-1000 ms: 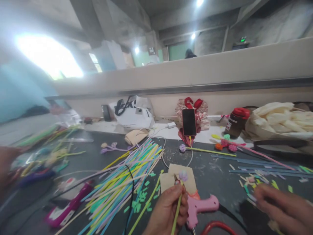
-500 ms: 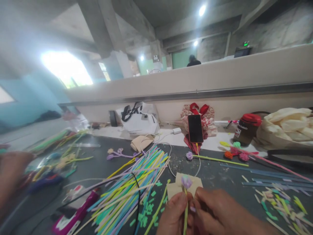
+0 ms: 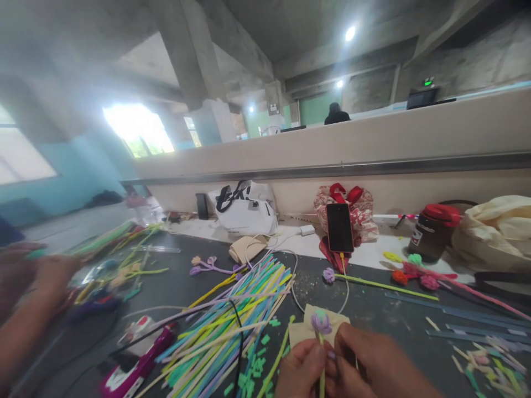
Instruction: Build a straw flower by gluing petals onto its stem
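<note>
My left hand (image 3: 302,367) pinches the yellow-green stem of a pipe-cleaner flower (image 3: 321,323) with a lilac head and a mint-green centre. My right hand (image 3: 367,359) is closed close beside it, its fingertips almost touching the stem. A small lilac bit (image 3: 331,355) shows between the two hands; what the right fingers grip is mostly hidden. Behind the flower lies a beige paper or cloth square (image 3: 296,333). To the left is a big bundle of coloured pipe cleaners (image 3: 232,320), with mint-green snippets (image 3: 255,367) beside it.
A magenta glue gun or similar tool (image 3: 141,365) lies at front left. A finished lilac flower (image 3: 329,275), a propped phone (image 3: 339,228) on a cable and a red-lidded bottle (image 3: 433,232) are behind. Cut pieces (image 3: 493,365) lie right. Another person's arm (image 3: 45,298) is at far left.
The camera view has shifted, so the scene sits lower and further right. The flower in my left hand has turned, showing its mint-green centre more clearly. The other person's arm has moved.
</note>
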Available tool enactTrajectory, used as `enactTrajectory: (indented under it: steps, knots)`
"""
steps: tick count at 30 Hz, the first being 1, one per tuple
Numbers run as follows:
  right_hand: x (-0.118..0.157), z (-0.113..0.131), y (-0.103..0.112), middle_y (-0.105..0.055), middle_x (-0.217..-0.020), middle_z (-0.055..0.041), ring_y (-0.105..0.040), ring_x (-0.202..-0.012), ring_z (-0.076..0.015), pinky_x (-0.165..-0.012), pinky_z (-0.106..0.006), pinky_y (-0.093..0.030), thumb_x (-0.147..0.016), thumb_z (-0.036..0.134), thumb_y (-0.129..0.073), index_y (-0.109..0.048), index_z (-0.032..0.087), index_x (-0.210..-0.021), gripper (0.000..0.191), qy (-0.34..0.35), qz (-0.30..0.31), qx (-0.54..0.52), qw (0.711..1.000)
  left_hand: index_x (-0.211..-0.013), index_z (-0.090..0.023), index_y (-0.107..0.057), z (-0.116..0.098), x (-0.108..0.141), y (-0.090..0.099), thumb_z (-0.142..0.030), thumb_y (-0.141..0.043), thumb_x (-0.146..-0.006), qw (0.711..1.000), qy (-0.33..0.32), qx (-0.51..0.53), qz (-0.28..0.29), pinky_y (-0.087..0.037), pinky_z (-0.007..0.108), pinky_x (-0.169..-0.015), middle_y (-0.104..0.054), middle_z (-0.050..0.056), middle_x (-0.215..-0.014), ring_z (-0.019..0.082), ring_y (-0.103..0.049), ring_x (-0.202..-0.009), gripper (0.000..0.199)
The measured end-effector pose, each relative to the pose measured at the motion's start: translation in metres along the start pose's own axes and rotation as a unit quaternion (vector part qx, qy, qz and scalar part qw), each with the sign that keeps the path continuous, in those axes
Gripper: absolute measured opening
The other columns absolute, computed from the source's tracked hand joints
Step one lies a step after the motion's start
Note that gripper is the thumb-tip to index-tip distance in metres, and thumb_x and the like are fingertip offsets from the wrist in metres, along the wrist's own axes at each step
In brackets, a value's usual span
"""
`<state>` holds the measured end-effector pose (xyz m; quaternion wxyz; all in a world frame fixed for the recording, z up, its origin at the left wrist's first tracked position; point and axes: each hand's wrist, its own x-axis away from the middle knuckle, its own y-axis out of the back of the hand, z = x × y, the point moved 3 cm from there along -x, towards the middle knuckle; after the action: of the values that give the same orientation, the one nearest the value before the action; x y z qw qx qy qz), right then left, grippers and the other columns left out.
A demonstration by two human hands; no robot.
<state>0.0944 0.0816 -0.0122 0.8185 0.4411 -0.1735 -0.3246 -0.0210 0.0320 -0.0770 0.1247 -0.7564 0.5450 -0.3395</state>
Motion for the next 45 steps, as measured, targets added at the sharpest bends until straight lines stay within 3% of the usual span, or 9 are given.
enactTrajectory:
  steps: [5,9,18,30,32,35,37,41,45]
  knots:
    - [0.002,0.006,0.002,-0.065,-0.065,-0.0024,-0.060,-0.055,-0.0170,-0.047,-0.022,-0.040,-0.084,0.033,-0.038,-0.050,0.022,-0.070,0.022,0.014,-0.023,-0.030,0.999,-0.061,-0.013,-0.060,-0.001,0.000,-0.001,-0.047,-0.078,-0.050,1.000,-0.008,0.007,0.001,-0.029,0.017,-0.040,-0.053,-0.003,-0.040,0.006,-0.044,-0.035,0.040]
    - [0.002,0.010,0.002,-0.065,-0.066,-0.0017,-0.060,-0.059,-0.0164,-0.054,-0.022,-0.044,-0.084,0.036,-0.041,-0.058,0.021,-0.070,0.026,0.013,-0.057,-0.145,0.988,-0.058,-0.015,-0.055,-0.004,0.004,-0.005,-0.050,-0.076,-0.051,1.000,-0.001,0.007,-0.008,-0.024,0.017,-0.036,-0.049,-0.006,-0.039,0.004,-0.036,-0.030,0.041]
    - [-0.006,0.005,-0.015,-0.059,-0.063,0.0024,-0.054,-0.057,-0.0134,-0.052,-0.022,-0.041,-0.081,0.037,-0.051,-0.054,0.018,-0.072,0.021,-0.044,0.000,-0.448,0.893,-0.060,-0.015,-0.053,-0.010,0.012,-0.011,-0.042,-0.078,-0.052,0.997,0.016,0.066,-0.023,-0.026,0.016,-0.037,-0.051,-0.005,-0.043,0.003,-0.038,-0.033,0.038]
    - [-0.005,0.004,-0.015,-0.059,-0.060,0.0042,-0.051,-0.048,-0.0082,-0.045,-0.017,-0.035,-0.081,0.044,-0.056,-0.055,0.018,-0.075,0.026,-0.028,0.072,-0.569,0.819,-0.058,-0.015,-0.054,-0.006,0.015,-0.015,-0.043,-0.075,-0.058,0.997,0.014,0.077,0.016,-0.023,0.017,-0.036,-0.050,-0.005,-0.040,0.003,-0.034,-0.032,0.035]
    - [-0.005,0.000,-0.013,-0.060,-0.060,0.0038,-0.053,-0.049,-0.0092,-0.047,-0.017,-0.037,-0.081,0.042,-0.056,-0.057,0.018,-0.073,0.025,-0.027,0.061,-0.535,0.842,-0.058,-0.015,-0.054,-0.004,0.014,-0.014,-0.045,-0.073,-0.060,0.998,0.024,0.061,0.012,-0.020,0.017,-0.035,-0.047,-0.006,-0.038,0.003,-0.033,-0.030,0.035]
    - [-0.004,-0.002,0.000,-0.063,-0.066,0.0014,-0.057,-0.060,-0.0137,-0.056,-0.022,-0.042,-0.083,0.034,-0.053,-0.062,0.020,-0.075,0.019,0.011,-0.012,-0.366,0.930,-0.059,-0.016,-0.054,-0.002,0.013,-0.012,-0.047,-0.072,-0.060,0.998,0.038,0.058,0.008,-0.019,0.017,-0.034,-0.044,-0.007,-0.037,0.004,-0.034,-0.030,0.036]
    - [-0.001,0.001,0.010,-0.063,-0.073,0.0004,-0.058,-0.066,-0.0151,-0.059,-0.022,-0.043,-0.084,0.031,-0.053,-0.064,0.022,-0.081,0.014,0.065,-0.064,-0.245,0.965,-0.059,-0.016,-0.054,-0.003,0.012,-0.013,-0.046,-0.073,-0.059,0.996,0.041,0.075,0.008,-0.019,0.017,-0.033,-0.044,-0.007,-0.038,0.004,-0.034,-0.031,0.036]
    - [0.002,0.009,0.018,-0.064,-0.079,-0.0011,-0.060,-0.072,-0.0148,-0.063,-0.021,-0.044,-0.087,0.025,-0.050,-0.060,0.024,-0.089,0.011,0.169,-0.098,-0.139,0.971,-0.060,-0.015,-0.055,-0.007,0.014,-0.016,-0.042,-0.075,-0.057,0.994,0.041,0.097,-0.002,-0.023,0.016,-0.034,-0.049,-0.006,-0.045,0.003,-0.038,-0.035,0.034]
    - [0.002,0.007,0.011,-0.062,-0.079,-0.0023,-0.060,-0.072,-0.0135,-0.063,-0.021,-0.044,-0.091,0.020,-0.045,-0.057,0.022,-0.089,0.013,0.212,-0.109,-0.075,0.968,-0.054,-0.016,-0.051,-0.011,0.018,-0.023,-0.045,-0.071,-0.061,0.997,0.030,0.064,0.030,-0.024,0.015,-0.033,-0.045,-0.006,-0.038,0.003,-0.035,-0.032,0.036]
